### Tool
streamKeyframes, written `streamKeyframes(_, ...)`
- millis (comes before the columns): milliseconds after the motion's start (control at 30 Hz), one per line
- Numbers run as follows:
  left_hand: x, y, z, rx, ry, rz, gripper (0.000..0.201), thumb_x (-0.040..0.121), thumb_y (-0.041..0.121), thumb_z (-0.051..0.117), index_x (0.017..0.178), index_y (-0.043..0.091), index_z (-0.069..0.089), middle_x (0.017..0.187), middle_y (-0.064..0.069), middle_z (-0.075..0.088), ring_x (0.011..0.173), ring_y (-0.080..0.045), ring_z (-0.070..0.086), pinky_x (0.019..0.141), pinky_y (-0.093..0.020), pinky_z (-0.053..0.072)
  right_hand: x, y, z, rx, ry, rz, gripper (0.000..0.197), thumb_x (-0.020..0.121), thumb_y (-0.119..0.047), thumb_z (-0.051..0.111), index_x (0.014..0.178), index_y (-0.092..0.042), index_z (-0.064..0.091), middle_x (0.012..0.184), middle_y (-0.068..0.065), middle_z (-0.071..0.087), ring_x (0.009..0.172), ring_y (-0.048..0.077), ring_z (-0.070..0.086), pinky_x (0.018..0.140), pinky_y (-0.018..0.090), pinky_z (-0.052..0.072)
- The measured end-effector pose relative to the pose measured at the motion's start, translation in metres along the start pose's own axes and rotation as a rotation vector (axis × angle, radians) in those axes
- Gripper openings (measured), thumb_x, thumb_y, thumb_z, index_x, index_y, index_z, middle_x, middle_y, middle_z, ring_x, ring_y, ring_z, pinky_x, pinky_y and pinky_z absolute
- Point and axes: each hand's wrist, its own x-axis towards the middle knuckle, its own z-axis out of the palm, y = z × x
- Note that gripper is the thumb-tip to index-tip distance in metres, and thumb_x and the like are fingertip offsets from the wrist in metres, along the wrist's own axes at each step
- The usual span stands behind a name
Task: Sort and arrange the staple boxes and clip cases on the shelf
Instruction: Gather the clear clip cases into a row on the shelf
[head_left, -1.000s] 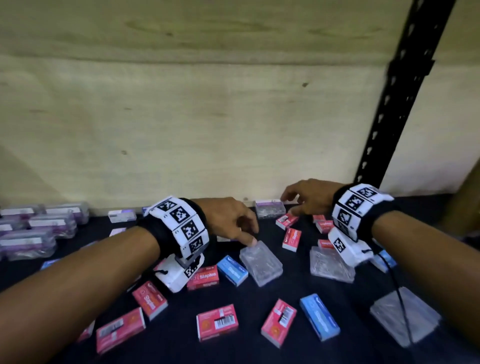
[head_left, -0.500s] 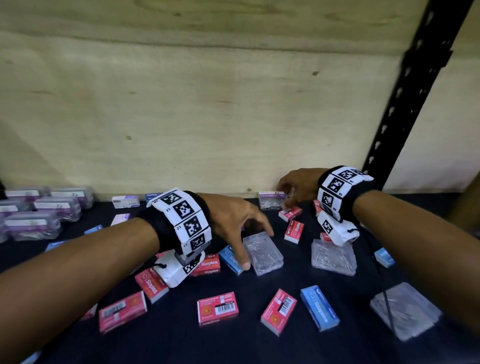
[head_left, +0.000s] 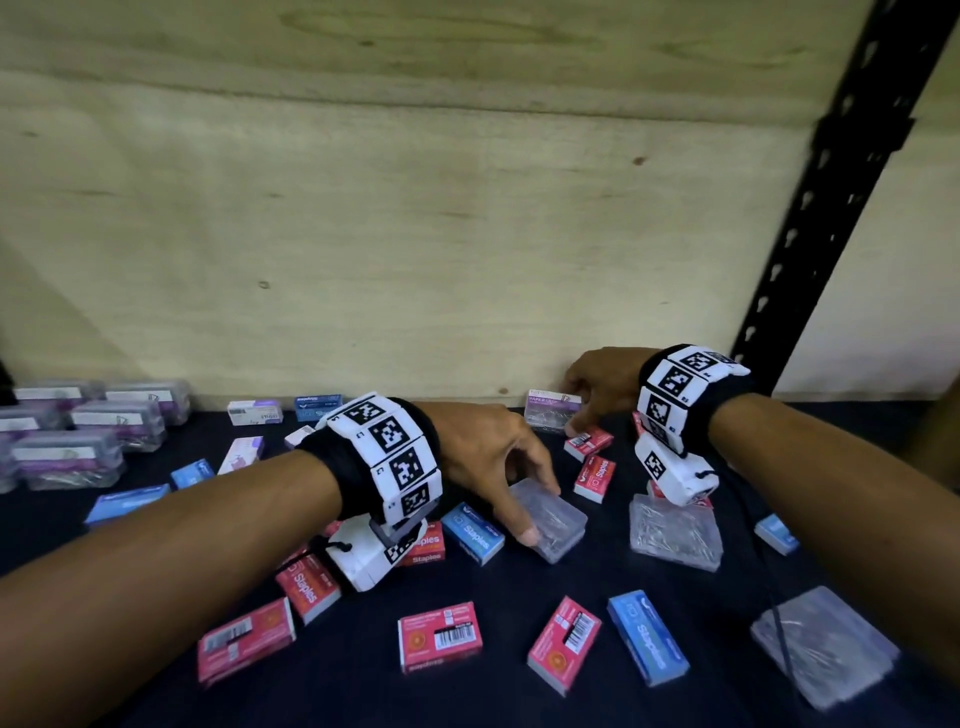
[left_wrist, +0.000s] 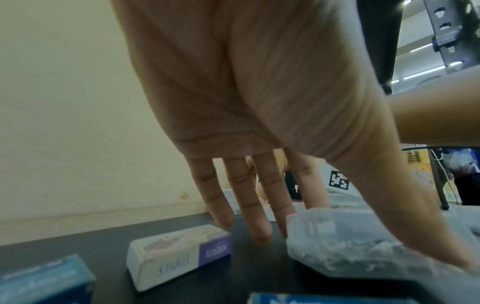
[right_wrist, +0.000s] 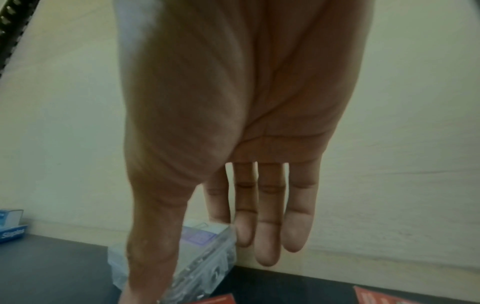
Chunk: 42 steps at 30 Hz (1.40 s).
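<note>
A clear clip case (head_left: 563, 525) (left_wrist: 337, 257) lies flat on the dark shelf (head_left: 363, 675). My left hand (head_left: 537, 512) (left_wrist: 363, 253) straddles it and pinches it, thumb on the near edge and index finger on the far edge. At the back wall stands a purple-labelled clip case (head_left: 545, 415) (right_wrist: 205, 253). My right hand (head_left: 569, 410) (right_wrist: 187, 259) holds its right end, thumb in front and index finger behind, the other fingers hanging straight beside it.
Several purple-labelled cases (head_left: 78, 436) are grouped at the far left. Red staple boxes (head_left: 439, 636), blue ones (head_left: 649, 636) and a white one (left_wrist: 179, 257) lie scattered. Two more clear cases (head_left: 675, 530) (head_left: 823, 644) lie right. A black upright (head_left: 831, 208) rises at the back right.
My left hand has come down over the clear case and set its thumb and index finger on its edges. My right hand has reached back and closed round the purple-labelled case's end.
</note>
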Motion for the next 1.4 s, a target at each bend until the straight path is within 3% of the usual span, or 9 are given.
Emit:
streamKeyframes(200,0.007,-0.005,-0.002,0.007,-0.001,-0.059,0.045,0.079,0.073,0.055,0.110,0.044,0.069,0.112,0.022,0.058,0.109,-0.002,0.051,0.099,-0.030,0.038,-0.002,0.004,0.003,0.019,0.038,0.033,0.063,0.068,-0.053,0.083,0.110,-0.015,0.055,0.105,0.002,0.064,0.097,0.022,0.059,0.084,0.035,0.047)
streamKeyframes(333,0.009,-0.008,-0.004,-0.064,0.049,-0.100,0.046,0.084,0.070,0.051,0.105,0.036,0.073,0.106,0.022,0.066,0.104,-0.001,0.058,0.103,-0.030,0.041,-0.006,0.009,0.005,0.102,0.077,0.029,0.062,0.065,-0.047,0.087,0.110,-0.018,0.055,0.106,-0.002,0.063,0.097,0.019,0.059,0.083,0.034,0.048)
streamKeyframes(467,0.009,-0.012,-0.005,-0.087,0.092,-0.103,0.042,0.086,0.067,0.049,0.103,0.036,0.072,0.106,0.018,0.069,0.101,-0.002,0.060,0.100,-0.028,0.043,-0.009,0.014,0.004,0.172,0.117,-0.012,0.051,0.071,-0.038,0.086,0.109,-0.022,0.056,0.107,-0.006,0.063,0.090,0.012,0.057,0.070,0.026,0.042)
streamKeyframes(667,0.011,-0.013,-0.005,0.037,0.166,0.024,0.043,0.097,0.054,0.042,0.118,0.024,0.065,0.095,0.005,0.072,0.080,-0.005,0.065,0.079,-0.019,0.047,-0.013,0.014,-0.001,0.148,0.133,-0.050,0.046,0.076,-0.033,0.083,0.117,-0.021,0.065,0.109,-0.005,0.066,0.091,0.011,0.057,0.064,0.013,0.038)
streamKeyframes(867,0.014,-0.012,0.002,0.144,0.218,0.142,0.036,0.103,0.042,0.035,0.120,0.022,0.059,0.082,-0.001,0.073,0.063,-0.001,0.065,0.070,-0.003,0.038,-0.014,0.012,0.000,0.133,0.144,-0.042,0.047,0.077,-0.035,0.082,0.118,-0.021,0.064,0.111,-0.004,0.065,0.091,0.012,0.057,0.070,0.023,0.040)
streamKeyframes(967,0.014,-0.013,0.005,0.204,0.255,0.193,0.042,0.103,0.044,0.033,0.107,0.015,0.063,0.087,-0.003,0.069,0.076,-0.014,0.063,0.075,-0.022,0.046,-0.014,0.011,0.000,0.125,0.142,-0.032,0.047,0.078,-0.035,0.081,0.119,-0.021,0.063,0.113,-0.003,0.064,0.092,0.012,0.056,0.077,0.024,0.040)
streamKeyframes(1067,0.012,-0.013,0.005,0.216,0.231,0.152,0.048,0.096,0.055,0.043,0.125,0.021,0.061,0.106,0.003,0.070,0.089,-0.009,0.063,0.077,-0.021,0.048,-0.015,0.011,0.000,0.125,0.130,-0.029,0.047,0.079,-0.034,0.080,0.120,-0.021,0.062,0.113,-0.003,0.063,0.093,0.012,0.056,0.078,0.024,0.040)
streamKeyframes(1200,0.010,-0.017,0.001,0.132,0.173,0.074,0.042,0.085,0.042,0.071,0.120,0.020,0.060,0.084,0.019,0.059,0.071,0.004,0.054,0.062,-0.011,0.040,-0.015,0.012,-0.001,0.126,0.126,-0.024,0.047,0.080,-0.037,0.079,0.120,-0.022,0.060,0.114,-0.004,0.063,0.097,0.013,0.058,0.082,0.026,0.044)
streamKeyframes(1400,-0.012,-0.024,-0.015,-0.030,0.291,0.067,0.036,0.079,0.031,0.079,0.110,0.018,0.067,0.095,0.004,0.068,0.077,-0.001,0.059,0.067,-0.010,0.046,-0.022,0.010,-0.015,0.163,0.170,-0.080,0.042,0.083,-0.038,0.076,0.120,-0.024,0.060,0.115,-0.007,0.060,0.100,0.013,0.056,0.084,0.026,0.041)
